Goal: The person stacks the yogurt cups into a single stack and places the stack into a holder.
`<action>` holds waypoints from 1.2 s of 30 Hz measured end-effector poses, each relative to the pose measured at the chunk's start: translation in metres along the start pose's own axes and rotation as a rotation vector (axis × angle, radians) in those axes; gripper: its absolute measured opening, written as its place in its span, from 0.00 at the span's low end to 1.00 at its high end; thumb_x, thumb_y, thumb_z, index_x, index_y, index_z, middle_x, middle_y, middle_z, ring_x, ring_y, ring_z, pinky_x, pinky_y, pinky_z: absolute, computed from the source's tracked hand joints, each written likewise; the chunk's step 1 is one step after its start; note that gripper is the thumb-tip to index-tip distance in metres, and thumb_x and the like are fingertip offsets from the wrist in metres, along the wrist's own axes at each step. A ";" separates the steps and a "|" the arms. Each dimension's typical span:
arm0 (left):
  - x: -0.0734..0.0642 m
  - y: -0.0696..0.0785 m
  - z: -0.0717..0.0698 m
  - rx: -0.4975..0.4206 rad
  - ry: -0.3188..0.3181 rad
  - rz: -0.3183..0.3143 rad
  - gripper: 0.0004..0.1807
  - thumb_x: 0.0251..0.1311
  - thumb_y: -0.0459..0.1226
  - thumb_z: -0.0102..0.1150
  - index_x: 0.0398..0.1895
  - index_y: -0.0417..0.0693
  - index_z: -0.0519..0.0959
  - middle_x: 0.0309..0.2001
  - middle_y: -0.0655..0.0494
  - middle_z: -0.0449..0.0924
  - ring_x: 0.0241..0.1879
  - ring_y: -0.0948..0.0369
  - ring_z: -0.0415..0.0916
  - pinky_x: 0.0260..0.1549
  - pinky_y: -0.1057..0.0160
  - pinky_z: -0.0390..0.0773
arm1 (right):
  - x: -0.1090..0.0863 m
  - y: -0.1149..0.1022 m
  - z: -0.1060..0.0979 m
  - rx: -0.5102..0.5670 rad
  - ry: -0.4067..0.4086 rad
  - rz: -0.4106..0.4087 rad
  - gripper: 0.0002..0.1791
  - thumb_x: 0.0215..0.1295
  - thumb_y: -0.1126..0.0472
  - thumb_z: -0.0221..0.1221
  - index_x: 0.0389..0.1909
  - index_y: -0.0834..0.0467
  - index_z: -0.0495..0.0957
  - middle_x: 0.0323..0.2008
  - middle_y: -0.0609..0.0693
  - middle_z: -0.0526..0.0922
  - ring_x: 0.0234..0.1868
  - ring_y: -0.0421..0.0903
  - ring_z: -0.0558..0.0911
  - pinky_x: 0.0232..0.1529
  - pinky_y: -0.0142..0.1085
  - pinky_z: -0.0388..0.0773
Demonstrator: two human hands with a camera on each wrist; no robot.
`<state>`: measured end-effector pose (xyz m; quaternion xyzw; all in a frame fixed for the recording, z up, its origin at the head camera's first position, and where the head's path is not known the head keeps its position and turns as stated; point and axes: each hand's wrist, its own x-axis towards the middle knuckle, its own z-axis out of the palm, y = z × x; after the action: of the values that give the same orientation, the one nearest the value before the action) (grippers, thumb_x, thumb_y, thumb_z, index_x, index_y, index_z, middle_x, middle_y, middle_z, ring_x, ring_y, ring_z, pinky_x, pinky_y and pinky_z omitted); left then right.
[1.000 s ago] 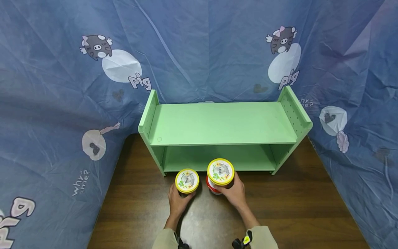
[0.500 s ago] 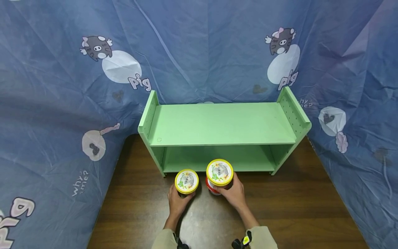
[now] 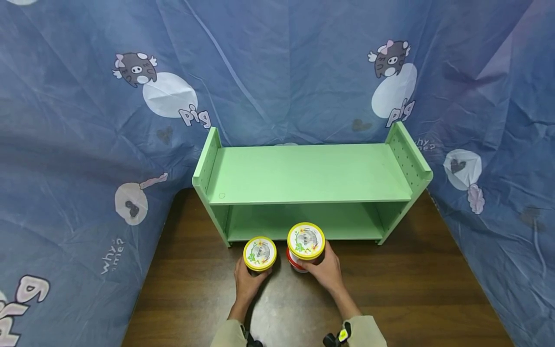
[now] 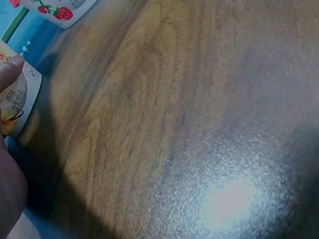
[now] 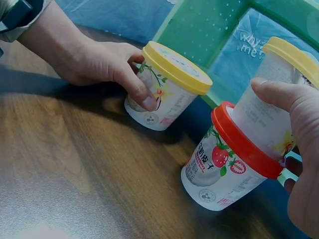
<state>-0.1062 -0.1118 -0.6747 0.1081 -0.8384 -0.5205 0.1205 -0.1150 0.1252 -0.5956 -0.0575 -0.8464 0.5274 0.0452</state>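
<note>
1. Yellow-lidded and white-sided, the left cup (image 3: 260, 253) stands upright on the wooden table (image 3: 416, 294), in front of the green shelf (image 3: 310, 173).
2. Around it is the left hand (image 3: 248, 283), with the thumb across the printed side and the fingers curled behind; they are parted just as far as the cup is wide.
3. With its thumb on one side and fingers on the other, the right hand (image 3: 327, 271) grips the right cup (image 3: 306, 241), another white one with a yellow lid (flowers and green leaves decorate both lids). The spread is again only the cup's own width.
4. Under the right cup is the red-lidded cup (image 5: 214, 172), strawberries on its side, standing on the table; the upper cup's base meets the red lid. This stack is near the left cup, a narrow gap between them.
5. The shelf, behind the cups, has two levels and raised side panels dotted with small holes.
6. Blue cloth (image 3: 286, 72) printed with pigs and lettering hangs behind and at both sides.
7. Beige sleeves (image 3: 366, 331) cover both forearms.
</note>
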 end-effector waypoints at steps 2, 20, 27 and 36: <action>0.000 0.000 0.000 -0.004 0.003 0.000 0.48 0.36 0.41 0.81 0.65 0.39 0.71 0.61 0.34 0.72 0.65 0.38 0.66 0.64 0.36 0.62 | 0.000 0.000 0.000 0.001 -0.001 -0.001 0.50 0.39 0.51 0.80 0.66 0.58 0.70 0.57 0.58 0.83 0.61 0.56 0.79 0.63 0.52 0.73; 0.001 0.010 -0.005 -0.021 -0.016 0.034 0.49 0.38 0.41 0.81 0.68 0.41 0.70 0.60 0.37 0.75 0.63 0.42 0.70 0.62 0.38 0.68 | 0.000 0.002 -0.001 0.001 -0.012 0.003 0.50 0.40 0.51 0.79 0.67 0.58 0.68 0.58 0.58 0.82 0.62 0.57 0.79 0.63 0.54 0.73; 0.004 0.017 -0.006 -0.038 -0.005 0.087 0.48 0.36 0.41 0.81 0.67 0.40 0.71 0.58 0.38 0.78 0.62 0.41 0.71 0.62 0.39 0.69 | 0.000 0.002 0.000 -0.006 -0.002 -0.013 0.50 0.40 0.52 0.79 0.67 0.59 0.69 0.58 0.59 0.82 0.61 0.57 0.79 0.63 0.54 0.73; 0.007 0.034 -0.012 -0.048 0.002 0.124 0.48 0.34 0.41 0.80 0.66 0.41 0.72 0.58 0.39 0.79 0.63 0.42 0.71 0.62 0.39 0.69 | 0.001 0.003 0.000 0.004 -0.019 0.007 0.52 0.42 0.52 0.79 0.69 0.58 0.66 0.61 0.59 0.80 0.64 0.58 0.77 0.66 0.55 0.71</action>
<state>-0.1111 -0.1089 -0.6382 0.0537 -0.8306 -0.5318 0.1559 -0.1160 0.1269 -0.5985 -0.0555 -0.8456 0.5297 0.0352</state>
